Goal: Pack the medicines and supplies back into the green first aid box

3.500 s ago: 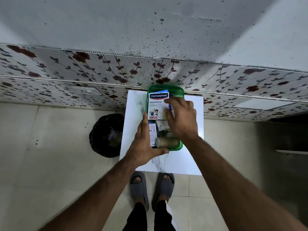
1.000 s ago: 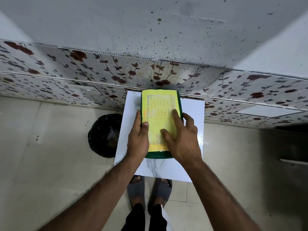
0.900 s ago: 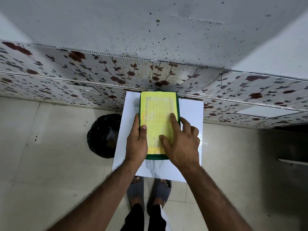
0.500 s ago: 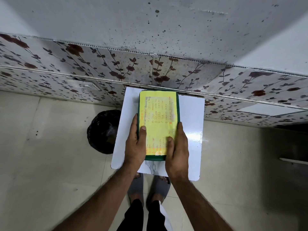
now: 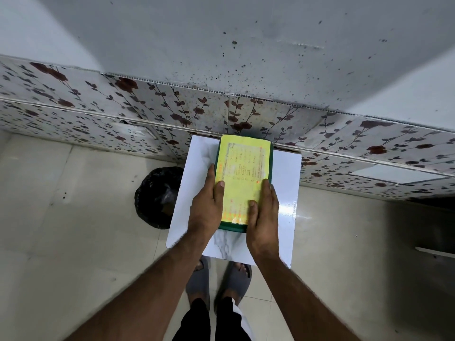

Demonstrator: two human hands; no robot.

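The green first aid box [image 5: 270, 156] lies closed on a small white marble-look table [image 5: 286, 193]. Its lid carries a yellow printed label [image 5: 240, 168] that covers most of the top. My left hand [image 5: 205, 207] clasps the box's left side near the front, thumb on the label. My right hand [image 5: 263, 215] clasps the right front side, thumb pressed on the label. The contents are hidden under the lid.
A black bin with a liner [image 5: 157, 198] stands on the floor left of the table. A flower-patterned wall panel [image 5: 147, 107] runs right behind the table. My feet in grey sandals [image 5: 216, 274] are under the table's front edge. Beige floor tiles lie all around.
The box was open with a plaster pack and a roll visible; the lid with the yellow label is now on it. My right hand slid from the lid's top to the box's right side.
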